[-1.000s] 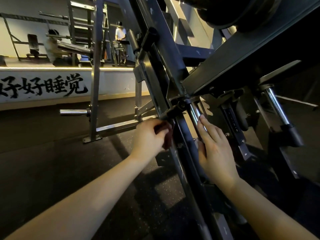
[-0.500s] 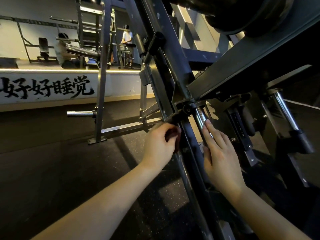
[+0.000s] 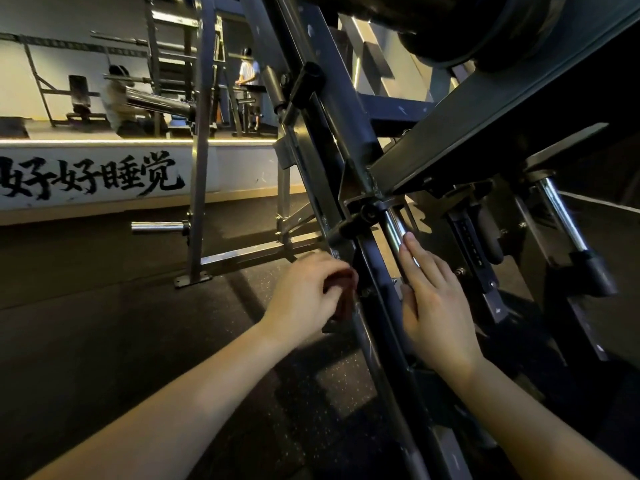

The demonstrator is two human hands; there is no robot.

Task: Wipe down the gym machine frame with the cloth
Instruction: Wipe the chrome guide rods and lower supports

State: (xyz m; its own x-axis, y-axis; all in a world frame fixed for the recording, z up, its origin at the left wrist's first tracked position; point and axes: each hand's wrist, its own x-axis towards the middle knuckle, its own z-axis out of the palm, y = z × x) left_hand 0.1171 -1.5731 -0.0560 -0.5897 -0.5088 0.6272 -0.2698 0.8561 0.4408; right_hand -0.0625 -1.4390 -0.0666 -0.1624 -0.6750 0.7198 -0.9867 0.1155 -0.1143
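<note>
Cloth of bunched dark red fabric (image 3: 341,293) was pinched in the left hand (image 3: 304,299) against the left face of the slanted dark steel bar (image 3: 379,289) — right hand (image 3: 437,306) laid flat alongside, fingers together.

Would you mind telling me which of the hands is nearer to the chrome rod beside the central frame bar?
Right. The right hand lays straight fingers along the chrome rod; the left hand grips the cloth across the dark frame bar from it.
</note>
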